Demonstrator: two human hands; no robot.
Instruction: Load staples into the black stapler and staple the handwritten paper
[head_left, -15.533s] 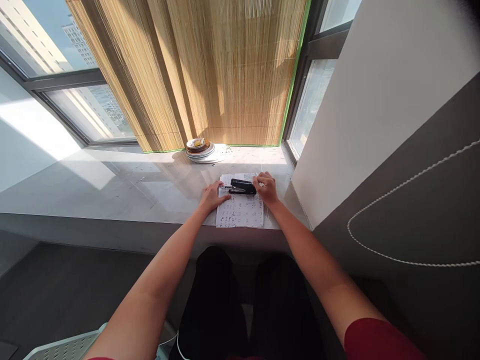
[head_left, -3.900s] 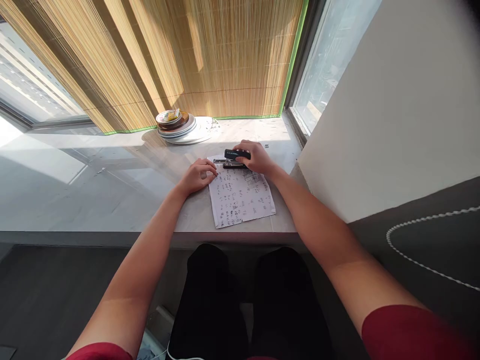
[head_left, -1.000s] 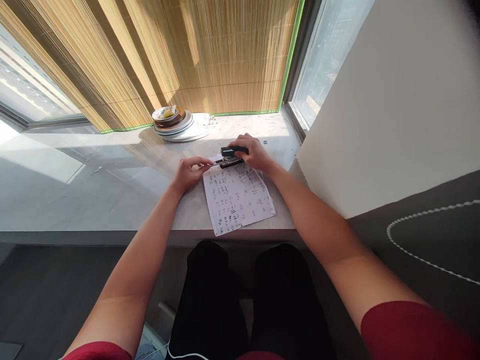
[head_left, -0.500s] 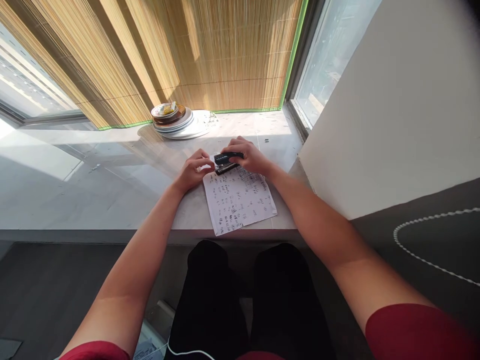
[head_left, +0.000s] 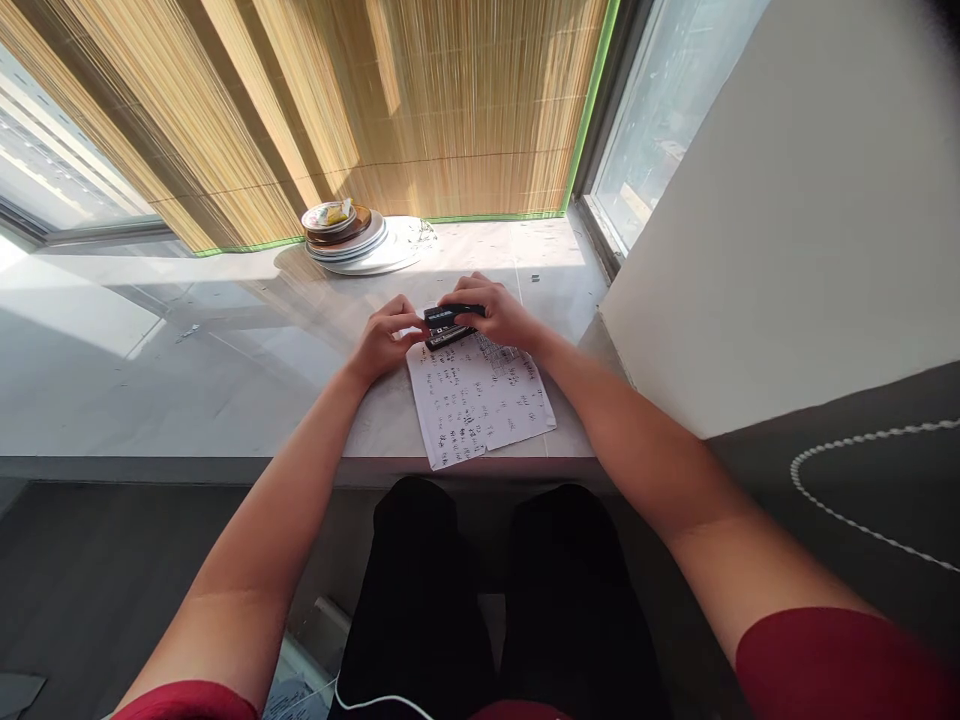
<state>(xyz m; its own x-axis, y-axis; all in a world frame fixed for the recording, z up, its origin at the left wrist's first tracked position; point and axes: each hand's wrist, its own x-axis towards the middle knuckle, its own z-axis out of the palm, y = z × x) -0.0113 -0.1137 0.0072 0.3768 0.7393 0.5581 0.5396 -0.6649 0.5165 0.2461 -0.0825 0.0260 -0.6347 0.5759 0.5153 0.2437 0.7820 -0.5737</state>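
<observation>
A black stapler (head_left: 448,327) lies over the upper part of a handwritten sheet of paper (head_left: 480,405) on the window sill. My right hand (head_left: 496,310) is wrapped round the stapler's back end, its jaws pointing left. At the jaw end my left hand (head_left: 388,338) has its thumb and forefinger pinched together, touching the stapler's front. Whatever may be between those fingertips is too small to make out. The stapler's upper arm stands raised from its base. Part of the paper's top edge is hidden beneath the stapler and my hands.
Stacked plates (head_left: 349,240) stand on the sill (head_left: 255,350) behind my left hand. Staple strips (head_left: 535,278) lie to the right at the back. A bamboo blind (head_left: 450,110) hangs at the window, a white wall (head_left: 810,220) rises on the right, and a beaded cord (head_left: 825,440) hangs beside it.
The stapler has shifted slightly left in my right hand. My left fingers stay at its front end, and the paper lies as before.
</observation>
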